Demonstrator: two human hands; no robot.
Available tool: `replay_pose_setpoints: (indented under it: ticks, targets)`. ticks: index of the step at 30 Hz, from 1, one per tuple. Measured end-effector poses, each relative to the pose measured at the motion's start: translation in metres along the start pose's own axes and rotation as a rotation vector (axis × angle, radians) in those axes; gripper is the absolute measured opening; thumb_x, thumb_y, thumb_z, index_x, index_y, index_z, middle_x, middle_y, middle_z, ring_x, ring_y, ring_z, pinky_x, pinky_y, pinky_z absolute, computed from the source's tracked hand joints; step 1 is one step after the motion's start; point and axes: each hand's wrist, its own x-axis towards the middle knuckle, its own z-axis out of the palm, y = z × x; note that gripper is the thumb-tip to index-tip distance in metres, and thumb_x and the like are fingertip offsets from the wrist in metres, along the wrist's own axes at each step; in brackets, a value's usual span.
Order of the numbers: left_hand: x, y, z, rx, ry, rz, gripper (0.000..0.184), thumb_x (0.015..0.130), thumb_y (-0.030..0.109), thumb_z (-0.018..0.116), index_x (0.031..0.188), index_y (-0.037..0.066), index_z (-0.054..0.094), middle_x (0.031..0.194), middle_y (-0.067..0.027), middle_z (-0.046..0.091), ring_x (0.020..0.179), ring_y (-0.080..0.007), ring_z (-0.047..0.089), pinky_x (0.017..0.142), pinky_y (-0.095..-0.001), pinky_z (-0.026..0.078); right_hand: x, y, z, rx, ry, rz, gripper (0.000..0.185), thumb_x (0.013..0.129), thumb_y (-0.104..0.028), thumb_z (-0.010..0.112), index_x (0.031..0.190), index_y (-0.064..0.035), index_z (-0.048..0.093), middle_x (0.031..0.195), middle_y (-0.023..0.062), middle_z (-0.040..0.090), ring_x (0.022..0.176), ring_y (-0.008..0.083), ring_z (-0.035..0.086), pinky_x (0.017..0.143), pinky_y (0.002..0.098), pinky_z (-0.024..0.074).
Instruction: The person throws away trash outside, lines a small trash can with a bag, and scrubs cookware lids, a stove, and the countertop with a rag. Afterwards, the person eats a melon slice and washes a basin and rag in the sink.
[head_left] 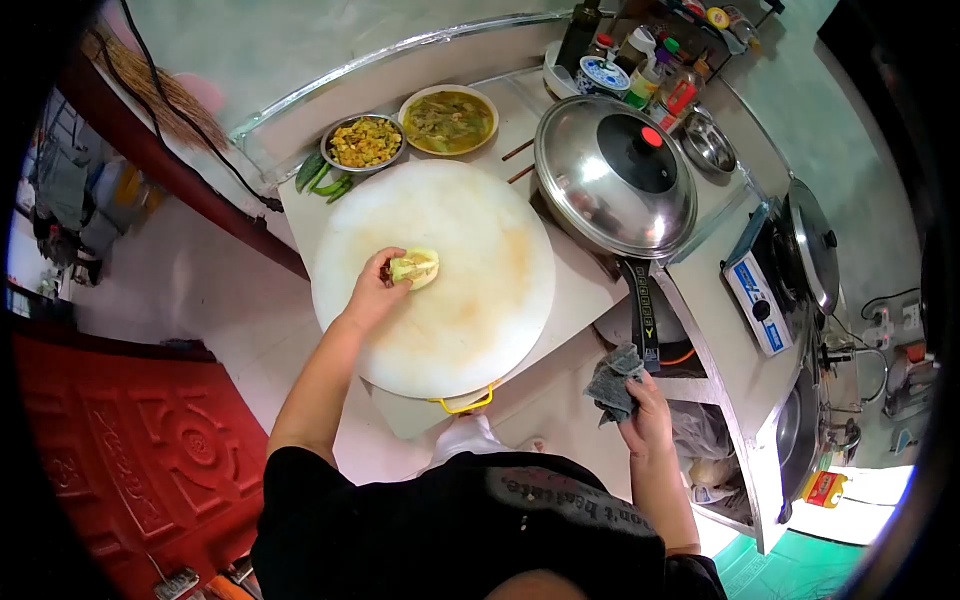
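My left hand [378, 290] is closed round a pale green piece of vegetable [416, 267] on the large round white cutting board [470, 330]. Out to the right, beside the counter's front edge, my right hand [648, 412] grips a crumpled grey cloth [612, 384] in the air. Behind the board stand a metal bowl of yellow chopped food [365, 142] and a bowl of greenish soup [449, 120]. Green peppers [328, 184] lie at its back left edge.
A lidded pan [600, 180] sits right of the board, its black handle [641, 310] pointing toward me. Bottles [640, 80] and a metal bowl [708, 142] stand behind it. Farther right is a portable stove [758, 303]. A red door [150, 450] is at the left.
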Motion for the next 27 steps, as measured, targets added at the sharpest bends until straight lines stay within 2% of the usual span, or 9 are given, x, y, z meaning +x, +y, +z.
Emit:
replay_pose_setpoints:
  ticks: [6, 8, 12, 15, 17, 21, 23, 25, 27]
  targets:
    - [-0.004, -0.007, 0.037, 0.308, 0.182, 0.367, 0.034, 0.07, -0.005, 0.054, 0.101, 0.006, 0.046, 0.09, -0.0039, 0.048, 0.081, -0.0113, 0.048, 0.067, -0.0224, 0.042, -0.012, 0.004, -0.024, 0.04, 0.008, 0.001, 0.031, 0.079, -0.002, 0.041, 0.11, 0.0033, 0.043, 0.1, 0.0142, 0.054, 0.087, 0.023, 0.055, 0.076, 0.0327, 0.0454]
    - [-0.001, -0.007, 0.043, 0.212, 0.208, 0.04, 0.029, 0.071, -0.002, 0.052, 0.098, 0.007, 0.047, 0.087, -0.0033, 0.047, 0.077, -0.0106, 0.048, 0.061, -0.0225, 0.042, -0.017, 0.003, -0.035, 0.063, -0.03, -0.003, 0.033, 0.08, -0.001, 0.042, 0.112, 0.0043, 0.043, 0.103, 0.0124, 0.054, 0.092, 0.0199, 0.053, 0.082, 0.0306, 0.0412]
    - [-0.004, -0.008, 0.057, -0.027, 0.214, 0.052, 0.026, 0.072, 0.002, 0.049, 0.097, 0.007, 0.047, 0.086, -0.0038, 0.048, 0.075, -0.0101, 0.047, 0.057, -0.0232, 0.04, -0.025, -0.002, -0.055, 0.047, -0.032, -0.005, 0.032, 0.079, -0.002, 0.042, 0.11, 0.0043, 0.044, 0.102, 0.0123, 0.054, 0.091, 0.0198, 0.053, 0.081, 0.0299, 0.0414]
    - [-0.025, 0.032, 0.073, -0.307, 0.158, -0.181, 0.026, 0.071, 0.004, 0.049, 0.096, 0.006, 0.047, 0.083, -0.0045, 0.049, 0.073, -0.011, 0.047, 0.057, -0.0238, 0.04, -0.03, -0.006, -0.072, 0.044, -0.007, -0.014, 0.029, 0.079, -0.002, 0.042, 0.107, 0.0039, 0.045, 0.099, 0.0119, 0.055, 0.088, 0.0192, 0.054, 0.079, 0.0291, 0.0417]
    - [-0.042, 0.065, 0.088, -0.56, -0.064, -0.164, 0.02, 0.07, -0.002, 0.047, 0.089, 0.003, 0.049, 0.083, -0.0029, 0.048, 0.071, -0.0094, 0.047, 0.057, -0.0207, 0.038, -0.035, -0.008, -0.083, 0.036, 0.076, -0.032, 0.026, 0.079, -0.003, 0.042, 0.104, 0.0031, 0.046, 0.096, 0.011, 0.055, 0.085, 0.0186, 0.054, 0.077, 0.0282, 0.0422]
    - [-0.094, 0.189, 0.147, -0.498, -0.773, -0.051, 0.026, 0.066, -0.003, 0.053, 0.091, 0.003, 0.049, 0.094, -0.0068, 0.05, 0.085, -0.0144, 0.051, 0.072, -0.0248, 0.042, -0.061, -0.004, -0.118, 0.122, 0.248, -0.12, 0.025, 0.079, -0.003, 0.042, 0.103, 0.0022, 0.047, 0.094, 0.0104, 0.056, 0.083, 0.0179, 0.055, 0.074, 0.0277, 0.0431]
    - [-0.117, 0.25, 0.172, -0.361, -1.085, -0.175, 0.03, 0.067, 0.0, 0.055, 0.097, 0.003, 0.049, 0.102, -0.0101, 0.049, 0.095, -0.0177, 0.05, 0.081, -0.0284, 0.04, -0.079, 0.005, -0.138, 0.163, 0.274, -0.106, 0.025, 0.079, -0.004, 0.043, 0.103, 0.0015, 0.047, 0.092, 0.0099, 0.056, 0.079, 0.0176, 0.055, 0.07, 0.0272, 0.0437]
    - [-0.12, 0.256, 0.201, -0.3, -1.486, -0.008, 0.038, 0.07, 0.011, 0.063, 0.102, -0.003, 0.05, 0.102, -0.0161, 0.053, 0.1, -0.029, 0.049, 0.082, -0.0367, 0.041, -0.098, 0.019, -0.154, 0.201, 0.342, -0.14, 0.025, 0.08, -0.006, 0.045, 0.103, 0.0017, 0.048, 0.089, 0.0093, 0.056, 0.075, 0.0171, 0.054, 0.065, 0.0249, 0.0435]
    - [-0.13, 0.258, 0.244, -0.283, -1.651, 0.113, 0.03, 0.07, 0.013, 0.061, 0.096, -0.001, 0.052, 0.097, -0.0139, 0.054, 0.091, -0.0255, 0.052, 0.076, -0.0321, 0.042, -0.118, 0.032, -0.169, 0.293, 0.534, -0.162, 0.024, 0.079, -0.005, 0.046, 0.102, 0.0028, 0.048, 0.089, 0.0095, 0.056, 0.076, 0.017, 0.054, 0.065, 0.0245, 0.0438]
